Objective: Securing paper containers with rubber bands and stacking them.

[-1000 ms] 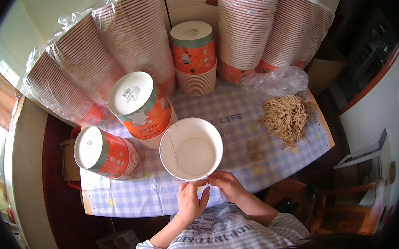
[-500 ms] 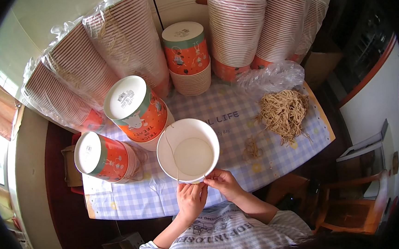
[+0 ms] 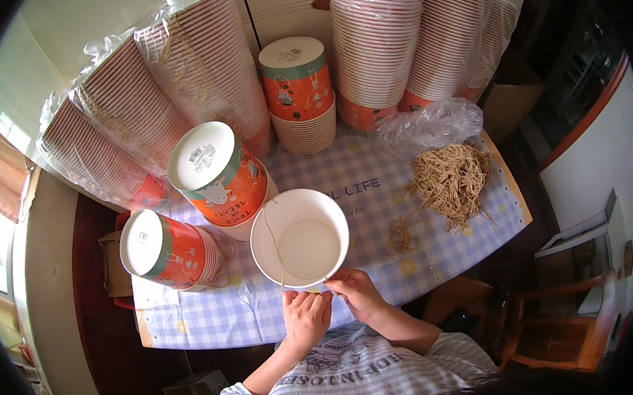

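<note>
In front of me a white paper bucket (image 3: pixel 307 251) stands with its mouth up. A thin tan cord (image 3: pixel 274 241) crosses its opening from the far left rim down to the near rim. At the near side my left hand (image 3: pixel 308 320) is closed with curled fingers where the cord comes over the edge; the fingertips are partly hidden. My right hand (image 3: pixel 357 295) pinches the near rim just right of it, thumb and finger together. Whether a cord end is in that pinch is too small to tell.
Upside-down orange bucket stacks stand left (image 3: pixel 181 251), behind (image 3: pixel 221 176) and at the back middle (image 3: pixel 299 88). Tall plastic-wrapped stacks (image 3: pixel 379 43) line the back. A heap of tan cords (image 3: pixel 453 184) and crumpled clear plastic (image 3: pixel 432 123) lie right on the checked tablecloth (image 3: pixel 214 315).
Both hands stay at the near rim. My left hand's fingers have shifted slightly to the right, and the bucket is almost unmoved.
</note>
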`<state>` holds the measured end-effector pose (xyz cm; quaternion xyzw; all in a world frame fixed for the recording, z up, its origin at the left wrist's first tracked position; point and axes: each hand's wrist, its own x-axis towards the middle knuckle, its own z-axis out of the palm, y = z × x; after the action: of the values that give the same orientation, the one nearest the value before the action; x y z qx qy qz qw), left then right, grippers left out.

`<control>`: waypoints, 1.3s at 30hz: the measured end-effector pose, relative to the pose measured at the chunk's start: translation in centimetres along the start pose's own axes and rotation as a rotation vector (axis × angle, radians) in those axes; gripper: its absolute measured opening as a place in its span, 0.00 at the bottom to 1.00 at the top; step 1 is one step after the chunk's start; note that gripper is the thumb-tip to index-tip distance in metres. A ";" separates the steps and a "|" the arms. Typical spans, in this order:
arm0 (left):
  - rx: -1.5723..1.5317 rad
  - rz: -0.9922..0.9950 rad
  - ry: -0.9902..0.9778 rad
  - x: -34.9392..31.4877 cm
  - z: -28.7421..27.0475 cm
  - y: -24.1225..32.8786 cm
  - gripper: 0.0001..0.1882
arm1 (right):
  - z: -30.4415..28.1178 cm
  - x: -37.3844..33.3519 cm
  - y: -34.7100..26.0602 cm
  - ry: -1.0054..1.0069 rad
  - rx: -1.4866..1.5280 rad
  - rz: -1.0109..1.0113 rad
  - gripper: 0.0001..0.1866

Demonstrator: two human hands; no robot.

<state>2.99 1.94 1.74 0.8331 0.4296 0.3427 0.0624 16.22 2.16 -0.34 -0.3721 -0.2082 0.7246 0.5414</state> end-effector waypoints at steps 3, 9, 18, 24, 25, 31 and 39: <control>0.020 0.014 -0.003 -0.1 -0.1 0.1 0.05 | 0.1 -0.1 0.0 0.025 0.040 0.036 0.06; 0.066 0.038 -0.039 0.0 -0.6 0.4 0.07 | -0.1 -0.2 0.1 0.025 0.088 0.074 0.05; 0.045 -0.058 -0.015 -0.6 -1.0 -0.8 0.06 | -0.1 0.5 -0.5 0.000 -0.216 -0.162 0.03; 0.208 -0.080 -0.044 -0.9 -6.0 -2.7 0.06 | -2.3 1.5 -1.2 0.040 -0.279 -0.279 0.04; 0.224 -0.095 -0.005 -1.0 -6.6 -3.1 0.06 | -2.6 1.5 -1.4 0.045 -0.259 -0.275 0.05; 0.177 -0.052 0.028 -1.0 -9.0 -3.8 0.06 | -2.3 1.1 -2.5 0.125 -0.756 -0.576 0.11; 0.125 0.199 0.077 4.2 -11.0 -2.8 0.14 | 5.0 -1.6 -6.0 -0.355 -1.340 -0.994 0.30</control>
<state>-4.14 4.79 11.14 0.8601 0.3675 0.3514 -0.0406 16.34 3.11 7.59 -0.3601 -0.8138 0.1741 0.4215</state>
